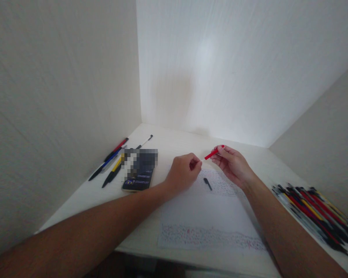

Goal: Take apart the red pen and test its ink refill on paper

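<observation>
My right hand (232,164) pinches a short red pen part (211,154) over the white paper (203,216). My left hand (183,172) is closed in a pinch right at the red part's thin left tip; what its fingers hold is too small to make out. A small black pen piece (208,183) lies on the paper just below both hands. The sheet carries rows of scribbled marks near its front edge.
Several pens (113,164) lie at the left next to a phone (139,173). A large row of pens (316,214) lies at the right edge of the white desk (84,204). White walls close in on three sides.
</observation>
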### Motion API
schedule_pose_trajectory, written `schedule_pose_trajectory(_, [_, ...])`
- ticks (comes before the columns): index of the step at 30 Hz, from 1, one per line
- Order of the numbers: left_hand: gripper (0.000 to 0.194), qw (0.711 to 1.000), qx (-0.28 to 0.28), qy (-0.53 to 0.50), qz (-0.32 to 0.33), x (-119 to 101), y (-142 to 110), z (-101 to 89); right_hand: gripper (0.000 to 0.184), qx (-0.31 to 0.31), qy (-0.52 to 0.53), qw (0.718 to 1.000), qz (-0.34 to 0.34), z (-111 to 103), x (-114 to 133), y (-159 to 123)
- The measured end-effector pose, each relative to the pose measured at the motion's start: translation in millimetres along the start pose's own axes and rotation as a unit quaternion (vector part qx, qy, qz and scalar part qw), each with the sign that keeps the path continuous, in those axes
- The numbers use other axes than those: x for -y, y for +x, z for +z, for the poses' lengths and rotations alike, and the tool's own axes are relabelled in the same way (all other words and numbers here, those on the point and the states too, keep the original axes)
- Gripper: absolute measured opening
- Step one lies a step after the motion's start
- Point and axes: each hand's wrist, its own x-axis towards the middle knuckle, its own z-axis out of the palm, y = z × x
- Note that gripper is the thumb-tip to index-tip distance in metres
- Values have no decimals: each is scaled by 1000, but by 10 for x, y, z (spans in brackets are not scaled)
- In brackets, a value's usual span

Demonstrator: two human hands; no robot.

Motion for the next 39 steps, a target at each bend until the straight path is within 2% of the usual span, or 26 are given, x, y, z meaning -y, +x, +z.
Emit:
schedule_pose_trajectory(5, [13, 1000, 1, -3, 1, -1, 1, -6, 19, -2, 48, 999, 2, 25, 24, -20])
schedule_pose_trajectory(11, [14, 1000, -1, 7, -6, -7, 2, -21, 21, 35, -1, 999, -3, 56, 26, -35])
schedule_pose_trajectory(19, [14, 1000, -1, 10, -16, -10, 4, -23, 22, 28, -45, 998, -28, 18, 35, -22])
schedule_pose_trajectory(26, [13, 1000, -10, 13, -17, 3, 7, -24, 21, 20, -22, 999, -29, 26, 36, -24])
schedule_pose_trajectory(32, [15, 1000, -9, 12, -17, 5, 2, -10, 21, 40, -22, 999, -8, 6, 8, -20])
schedule_pose_trajectory(36, [13, 998, -51, -13, -15, 9, 23, -24, 23, 36, -37, 999, 7, -5, -13, -19])
schedule_pose_trajectory(39, [15, 994, -96, -46, -17, 10, 40, -45, 22, 84, -78, 993, 13, 10, -24, -41])
